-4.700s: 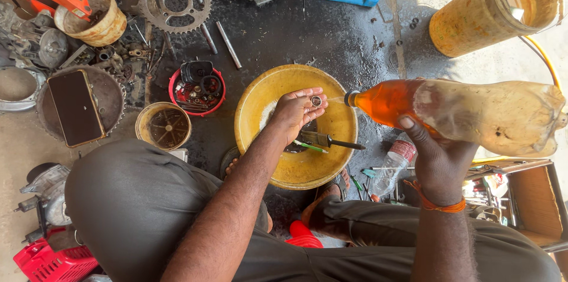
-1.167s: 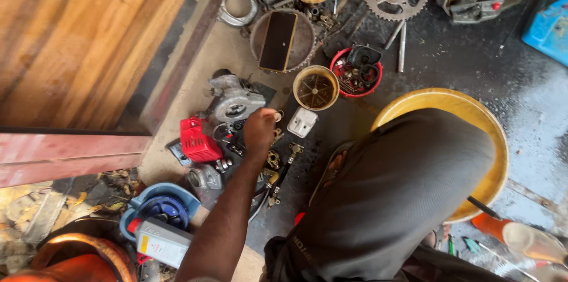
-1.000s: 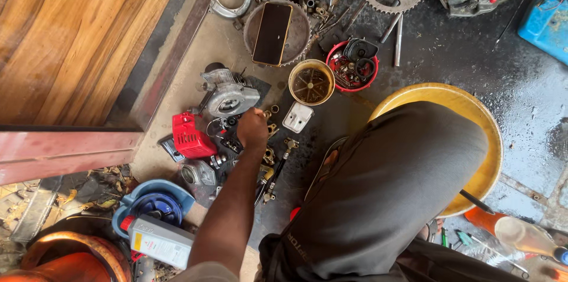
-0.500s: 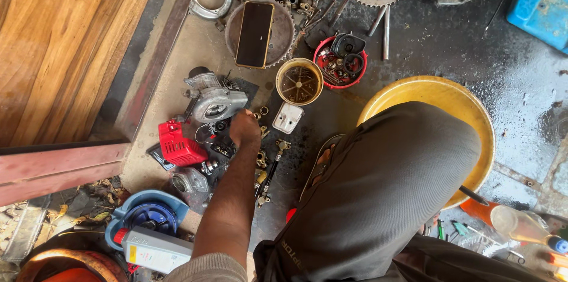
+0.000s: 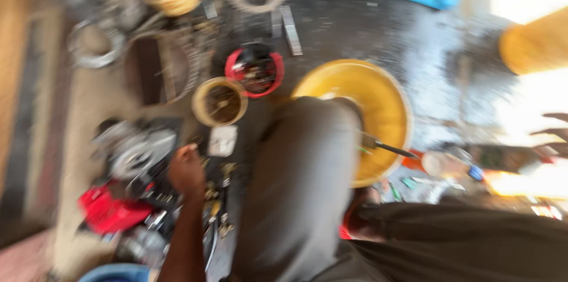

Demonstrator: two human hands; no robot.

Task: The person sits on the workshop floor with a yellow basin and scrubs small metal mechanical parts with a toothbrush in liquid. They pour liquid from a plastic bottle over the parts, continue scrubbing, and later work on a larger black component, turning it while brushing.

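Small metal parts [image 5: 216, 190] lie on the floor beside the grey engine casing [image 5: 135, 151] and red part [image 5: 109, 210], left of the person's knee. Left hand [image 5: 186, 169] rests closed among them; whether it grips 1 cannot be told through the blur. Right hand [image 5: 553, 134] shows open fingers at the frame edge. Step in hand appears to be part selection. Next move calls for a firm pinch clear of the yellow basin [image 5: 387, 110].

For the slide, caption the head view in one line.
Blurred view: left hand reaching among small metal parts beside a yellow basin; right hand at the frame edge.
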